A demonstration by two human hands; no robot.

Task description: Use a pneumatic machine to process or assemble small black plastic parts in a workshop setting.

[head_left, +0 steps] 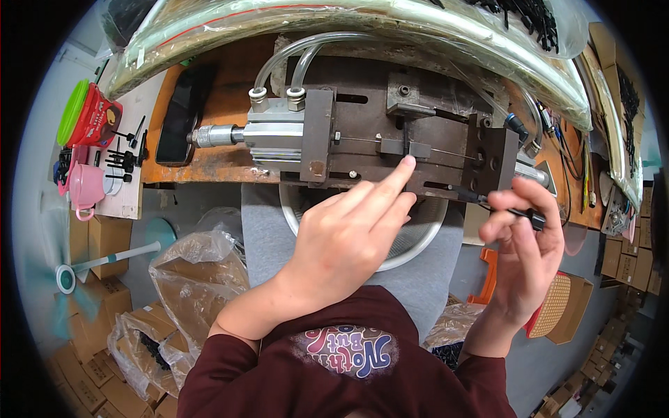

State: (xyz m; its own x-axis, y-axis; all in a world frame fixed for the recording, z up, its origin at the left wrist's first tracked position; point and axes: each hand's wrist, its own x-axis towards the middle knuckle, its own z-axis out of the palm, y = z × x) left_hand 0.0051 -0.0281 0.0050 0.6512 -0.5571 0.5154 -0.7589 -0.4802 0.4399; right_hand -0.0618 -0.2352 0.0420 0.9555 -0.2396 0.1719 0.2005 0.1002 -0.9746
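Observation:
My left hand [341,233] reaches over the front of a dark metal fixture [362,167], fingers stretched out. Its index fingertip touches or nearly touches a small dark block [417,150] at the fixture's middle. Any contact under the fingertip is hidden. To the right, my right hand [523,251] is raised just in front of the fixture. Between its thumb and fingers is a small black plastic piece with a thin stem [535,219], its stem pointing left. An air cylinder [275,136] with clear hoses [301,68] is mounted at the fixture's left end.
A white-rimmed basket [401,261] sits on my lap under the bench edge. At left are a phone [182,118], a red tub [104,115], a pink cup [87,187] and loose black parts [120,160]. A plastic-wrapped bundle [348,21] crosses the back. A fan [66,279] stands lower left.

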